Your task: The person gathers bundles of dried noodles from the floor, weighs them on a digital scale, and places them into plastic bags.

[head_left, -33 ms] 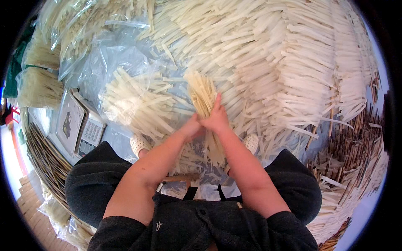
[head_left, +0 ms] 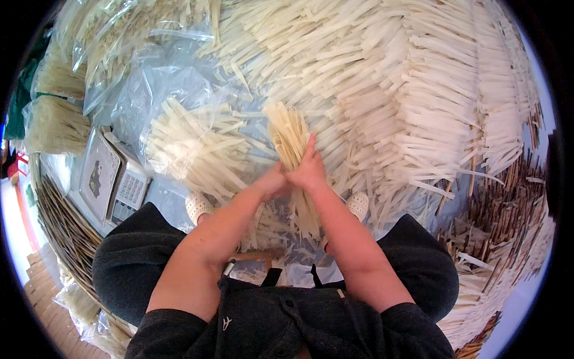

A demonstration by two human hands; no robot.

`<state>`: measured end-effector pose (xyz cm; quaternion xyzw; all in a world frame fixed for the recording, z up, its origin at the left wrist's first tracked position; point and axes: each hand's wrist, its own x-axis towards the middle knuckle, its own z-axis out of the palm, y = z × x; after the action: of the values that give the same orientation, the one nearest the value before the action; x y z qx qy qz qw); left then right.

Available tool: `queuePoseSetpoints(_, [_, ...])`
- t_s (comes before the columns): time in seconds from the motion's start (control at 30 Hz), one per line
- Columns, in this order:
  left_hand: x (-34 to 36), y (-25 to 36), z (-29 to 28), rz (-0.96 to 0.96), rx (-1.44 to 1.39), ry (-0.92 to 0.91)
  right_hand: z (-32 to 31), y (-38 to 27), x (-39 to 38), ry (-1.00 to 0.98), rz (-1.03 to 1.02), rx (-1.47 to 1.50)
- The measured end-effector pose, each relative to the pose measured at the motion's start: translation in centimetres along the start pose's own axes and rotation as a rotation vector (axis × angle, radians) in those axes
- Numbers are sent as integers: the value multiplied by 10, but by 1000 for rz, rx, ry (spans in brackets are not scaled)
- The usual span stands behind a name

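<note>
A bundle of pale, flat dried noodles (head_left: 287, 134) is held upright between my knees, its looped ends fanning out at the far side. My right hand (head_left: 310, 172) wraps around its middle, with one finger stretched up along the strands. Pressed against the bundle from the left, my left hand (head_left: 274, 181) is closed, its fingertips hidden behind the noodles and the other hand. Loose strand ends hang below the grip. Just to the left, a pile of noodles (head_left: 191, 149) lies partly under clear plastic.
A scale (head_left: 113, 179) with a keypad stands left of my left knee. Long rows of noodles (head_left: 382, 90) spread across the far and right side. Thin sticks (head_left: 508, 209) lie at right, a woven basket rim (head_left: 66, 215) at left. Bagged noodles (head_left: 57, 125) sit behind the scale.
</note>
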<state>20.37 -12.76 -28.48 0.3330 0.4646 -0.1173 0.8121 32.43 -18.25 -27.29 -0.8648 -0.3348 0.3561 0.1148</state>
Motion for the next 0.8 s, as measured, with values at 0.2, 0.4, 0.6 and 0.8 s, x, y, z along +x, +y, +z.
queuePoseSetpoints(0.2, [43,-10,-35,259,660,77,14,-11,-13,88,20,-88])
queuePoseSetpoints(0.4, [22,13,-17,297,912,163,22,-7,-9,248,38,-163])
queuePoseSetpoints(0.6, [-24,100,-20,290,1453,136,0,-10,-3,98,86,-142])
queuePoseSetpoints(0.8, [-127,141,-102,620,1785,193,3,0,-5,158,36,-130])
